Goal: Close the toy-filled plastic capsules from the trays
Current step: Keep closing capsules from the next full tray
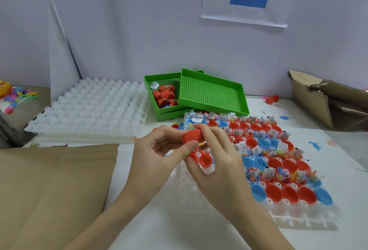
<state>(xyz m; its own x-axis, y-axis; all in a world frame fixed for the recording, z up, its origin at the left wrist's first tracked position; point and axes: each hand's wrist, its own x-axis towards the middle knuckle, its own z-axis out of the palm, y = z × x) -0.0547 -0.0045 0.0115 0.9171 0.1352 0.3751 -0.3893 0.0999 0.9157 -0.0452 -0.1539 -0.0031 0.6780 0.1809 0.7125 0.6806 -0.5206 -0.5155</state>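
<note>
A red capsule (192,136) is held above the near-left corner of the white tray (298,218). My left hand (155,156) pinches it from the left with thumb and fingers. From the right, my right hand (215,162) grips the same capsule with fingertips on top, while its lower fingers curl around the tray's peg posts and a red capsule half (205,160). The tray holds several red and blue capsule halves (274,192), many with bagged toys (268,173) inside. Closed red capsules (164,95) lie in a green basket (153,90).
A second green perforated basket (211,92) rests tilted on the first. White empty trays (89,108) are stacked at the back left. Cardboard (49,186) lies at the near left, and a torn cardboard box (328,100) stands at the right. Loose toys (18,94) sit far left.
</note>
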